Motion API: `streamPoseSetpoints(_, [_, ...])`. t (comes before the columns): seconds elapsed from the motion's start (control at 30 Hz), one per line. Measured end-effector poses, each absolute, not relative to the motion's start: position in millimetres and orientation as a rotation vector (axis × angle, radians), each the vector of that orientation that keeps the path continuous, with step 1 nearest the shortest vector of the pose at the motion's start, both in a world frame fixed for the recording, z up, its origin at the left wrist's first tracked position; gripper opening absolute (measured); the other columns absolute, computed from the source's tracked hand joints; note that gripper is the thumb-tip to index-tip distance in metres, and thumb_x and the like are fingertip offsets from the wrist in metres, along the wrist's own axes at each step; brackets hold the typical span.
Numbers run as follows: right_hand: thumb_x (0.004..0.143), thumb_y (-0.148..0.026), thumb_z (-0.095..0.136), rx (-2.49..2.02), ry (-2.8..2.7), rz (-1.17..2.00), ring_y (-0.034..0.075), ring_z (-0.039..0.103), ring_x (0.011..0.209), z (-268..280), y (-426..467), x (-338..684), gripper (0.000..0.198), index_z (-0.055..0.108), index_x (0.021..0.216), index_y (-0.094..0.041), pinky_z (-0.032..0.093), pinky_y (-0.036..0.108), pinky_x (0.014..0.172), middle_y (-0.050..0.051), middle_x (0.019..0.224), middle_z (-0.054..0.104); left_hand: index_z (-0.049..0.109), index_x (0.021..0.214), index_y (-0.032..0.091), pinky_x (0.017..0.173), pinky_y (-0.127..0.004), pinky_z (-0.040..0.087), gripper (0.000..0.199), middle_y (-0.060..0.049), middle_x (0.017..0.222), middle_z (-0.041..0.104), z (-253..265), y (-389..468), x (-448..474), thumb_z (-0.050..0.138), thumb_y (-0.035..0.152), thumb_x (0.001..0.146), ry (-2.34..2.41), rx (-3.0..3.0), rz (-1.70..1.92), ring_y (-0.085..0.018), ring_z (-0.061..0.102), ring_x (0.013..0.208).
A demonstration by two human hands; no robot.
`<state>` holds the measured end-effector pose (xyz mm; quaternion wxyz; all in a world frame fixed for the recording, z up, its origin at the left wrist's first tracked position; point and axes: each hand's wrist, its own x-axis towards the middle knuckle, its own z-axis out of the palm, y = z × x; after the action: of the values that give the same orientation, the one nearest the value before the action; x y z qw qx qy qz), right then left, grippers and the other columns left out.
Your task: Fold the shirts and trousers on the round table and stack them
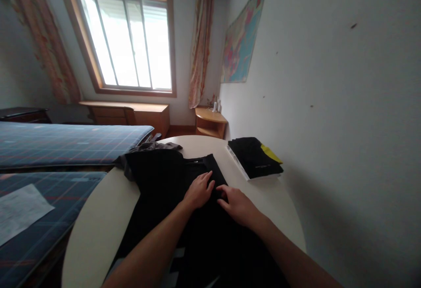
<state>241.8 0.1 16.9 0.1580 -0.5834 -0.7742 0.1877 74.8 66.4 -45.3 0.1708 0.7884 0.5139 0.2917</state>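
A black garment (159, 180) is spread across the round white table (98, 222), its collar end laid toward the far edge. Its upper part is touched by the left hand (198, 191), fingers slightly spread. The right hand (239, 204) is held beside it, fingers curled; whether cloth is pinched cannot be told. By the right edge, 1 folded stack (251, 158) is placed.

Head-worn view, forward and down
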Motion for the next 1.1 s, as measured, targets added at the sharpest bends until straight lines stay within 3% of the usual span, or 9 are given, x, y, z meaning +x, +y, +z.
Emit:
streamPoseSetpoints(0.2, [0.084,-0.02,0.063,-1.478,-2.114,0.716,0.018,0.067,0.091,9.7,-0.9,237.2,0.039,0.063,0.123,-0.018,0.049,0.028,0.085,0.005,0.1,0.073,0.049,0.143,0.007,0.116,-0.035,0.035,0.052,-0.016,0.145,0.053,-55.7,76.1,77.5,0.044,0.03,0.096,1.582,2.214,0.875,-0.023,0.047,0.136])
streamPoseSetpoints(0.33, [0.09,-0.023,0.052,-1.526,-2.067,1.102,0.016,0.069,0.073,1.2,-0.1,236.2,0.034,0.062,0.122,-0.015,0.054,0.027,0.062,0.008,0.103,0.071,0.054,0.139,0.007,0.117,-0.04,0.032,0.048,-0.016,0.143,0.054,-60.3,80.0,77.0,0.046,0.021,0.093,1.649,2.24,0.881,-0.025,0.048,0.135])
streamPoseSetpoints(0.4, [0.09,-0.017,0.045,-1.552,-2.074,1.17,0.015,0.068,0.068,0.0,0.6,236.5,0.032,0.064,0.116,-0.016,0.055,0.028,0.058,0.007,0.103,0.071,0.054,0.139,0.007,0.117,-0.041,0.033,0.049,-0.017,0.143,0.054,-61.9,80.6,76.9,0.047,0.019,0.092,1.653,2.256,0.868,-0.027,0.048,0.135])
streamPoseSetpoints(0.5, [0.083,-0.009,0.049,-1.492,-2.179,0.763,0.019,0.069,0.092,0.0,4.9,237.2,0.03,0.069,0.104,-0.016,0.056,0.035,0.087,0.008,0.104,0.071,0.054,0.139,0.006,0.116,-0.04,0.033,0.049,-0.018,0.143,0.054,-63.3,80.6,77.3,0.048,0.018,0.092,1.651,2.284,0.85,-0.027,0.048,0.135])
streamPoseSetpoints(0.57, [0.081,-0.007,0.051,-1.419,-2.213,0.473,0.023,0.061,0.117,-3.4,10.9,237.2,0.039,0.067,0.116,-0.015,0.045,0.038,0.107,0.011,0.121,0.067,0.053,0.139,0.007,0.116,-0.039,0.034,0.048,-0.018,0.143,0.055,-63.3,80.3,77.3,0.047,0.018,0.093,1.651,2.309,0.846,-0.026,0.048,0.135])
streamPoseSetpoints(0.63, [0.082,-0.009,0.051,-1.399,-2.252,0.361,0.025,0.047,0.135,-11.2,18.6,235.8,0.053,0.055,0.135,-0.013,0.035,0.041,0.117,0.014,0.141,0.055,0.054,0.138,0.008,0.114,-0.038,0.036,0.045,-0.017,0.142,0.055,-62.5,79.9,76.9,0.046,0.02,0.095,1.67,2.347,0.858,-0.026,0.049,0.134])
streamPoseSetpoints(0.77, [0.089,-0.013,0.041,-1.465,-2.375,0.39,0.025,0.027,0.148,-29.4,31.5,228.5,0.061,0.039,0.149,-0.005,0.025,0.044,0.122,0.017,0.156,0.037,0.057,0.134,0.01,0.109,-0.038,0.04,0.042,-0.015,0.138,0.059,-59.5,79.1,74.8,0.042,0.015,0.095,1.714,2.382,0.882,-0.026,0.051,0.13])
streamPoseSetpoints(0.9, [0.087,-0.014,0.038,-1.491,-2.456,0.345,0.026,0.023,0.149,-33.5,34.7,220.2,0.064,0.038,0.15,-0.003,0.016,0.043,0.123,0.015,0.158,0.034,0.057,0.132,0.008,0.107,-0.036,0.042,0.048,-0.016,0.131,0.062,-56.3,78.7,73.1,0.042,0.005,0.087,1.716,2.342,0.881,-0.025,0.056,0.124])
streamPoseSetpoints(1.1, [0.093,-0.03,0.036,-1.517,-2.502,0.346,0.026,0.018,0.151,-32.4,34.6,220.4,0.064,0.033,0.153,-0.009,0.012,0.044,0.123,0.011,0.162,0.025,0.057,0.131,0.003,0.111,-0.037,0.039,0.046,-0.02,0.131,0.062,-55.1,84.0,76.5,0.039,0.01,0.089,1.664,2.31,0.871,-0.025,0.055,0.126])
